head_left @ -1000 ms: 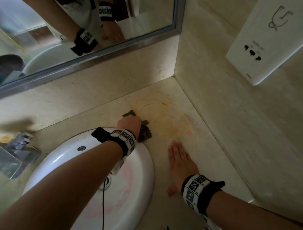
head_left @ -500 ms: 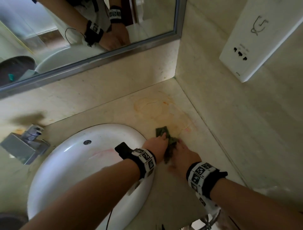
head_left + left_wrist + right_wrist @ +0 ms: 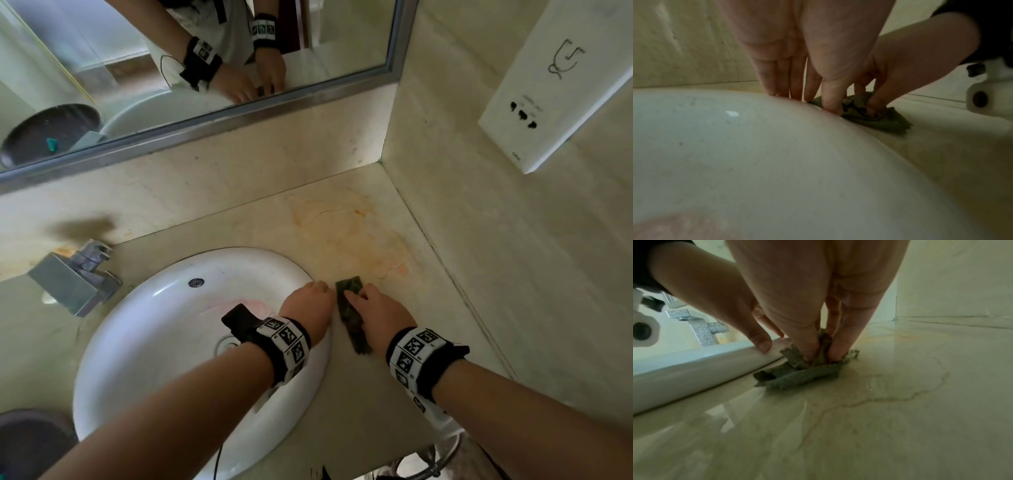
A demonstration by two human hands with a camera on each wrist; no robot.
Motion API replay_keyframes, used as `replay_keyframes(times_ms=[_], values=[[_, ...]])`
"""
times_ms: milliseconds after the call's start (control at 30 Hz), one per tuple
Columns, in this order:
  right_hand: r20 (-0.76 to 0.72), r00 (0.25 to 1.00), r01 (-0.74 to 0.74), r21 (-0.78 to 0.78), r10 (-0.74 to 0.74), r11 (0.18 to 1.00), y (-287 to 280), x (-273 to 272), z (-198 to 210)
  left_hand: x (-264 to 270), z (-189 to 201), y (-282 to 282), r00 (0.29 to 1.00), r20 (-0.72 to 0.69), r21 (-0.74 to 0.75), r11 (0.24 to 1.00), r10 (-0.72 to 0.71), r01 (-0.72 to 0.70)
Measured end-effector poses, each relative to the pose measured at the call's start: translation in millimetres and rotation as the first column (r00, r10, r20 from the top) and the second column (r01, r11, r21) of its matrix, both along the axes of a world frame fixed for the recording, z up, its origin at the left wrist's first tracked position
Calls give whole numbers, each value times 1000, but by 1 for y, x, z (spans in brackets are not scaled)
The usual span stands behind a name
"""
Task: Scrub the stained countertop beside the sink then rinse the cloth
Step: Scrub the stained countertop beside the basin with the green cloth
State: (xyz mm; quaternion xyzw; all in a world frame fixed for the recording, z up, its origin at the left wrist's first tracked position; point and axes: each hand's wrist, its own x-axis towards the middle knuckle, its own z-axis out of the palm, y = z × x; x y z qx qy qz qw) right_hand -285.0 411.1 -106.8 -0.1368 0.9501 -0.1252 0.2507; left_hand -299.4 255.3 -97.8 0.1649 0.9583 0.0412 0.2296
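Beside the sink (image 3: 144, 329), on the wet countertop (image 3: 428, 308), the green cloth (image 3: 351, 317) lies bunched just off the basin rim, short of the orange stain (image 3: 346, 233) spreading toward the back corner. Right hand (image 3: 380, 313) pinches a raised fold of cloth between thumb and fingers (image 3: 840, 350), likely gathering it into a firmer pad before scrubbing. Left hand (image 3: 306, 310) rests with fingers straight, tips down on the rim where it meets the counter; thumb (image 3: 831, 104) touches the cloth edge, probably steadying it. Stain looks largely untouched, so scrubbing seems far from finished and rinsing not begun. Faucet (image 3: 77, 277) stands on the sink's far left, well apart from the cloth. Hard to tell: whether the left thumb presses or merely touches, how many layers the cloth has, and what lies under the right palm. Head view hides both sets of fingertips behind the knuckles; mirror (image 3: 205, 113) repeats the hands, too small to help.
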Motion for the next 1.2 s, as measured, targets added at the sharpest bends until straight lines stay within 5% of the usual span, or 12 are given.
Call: replay_keyframes(times_ms=[400, 533, 733, 1000, 1200], values=[[-1, 972, 233, 65, -233, 970, 23, -10, 2, -1, -7, 5, 991, 121, -17, 998, 60, -59], [-14, 995, 94, -54, -95, 994, -9, 10, -3, -1, -8, 9, 985, 140, -11, 995, 99, -98], [-44, 996, 81, -23, -82, 996, -9, -24, -13, 0, -15, 17, 998, 16, -14, 998, 62, -62], [121, 868, 496, -249, -482, 831, 6, -58, -18, -7, -10, 19, 1000, 1, -111, 993, 28, -28], [-1, 875, 483, -65, -484, 873, 46, -70, -20, -8, -6, 18, 999, 47, -152, 988, 0, 7]])
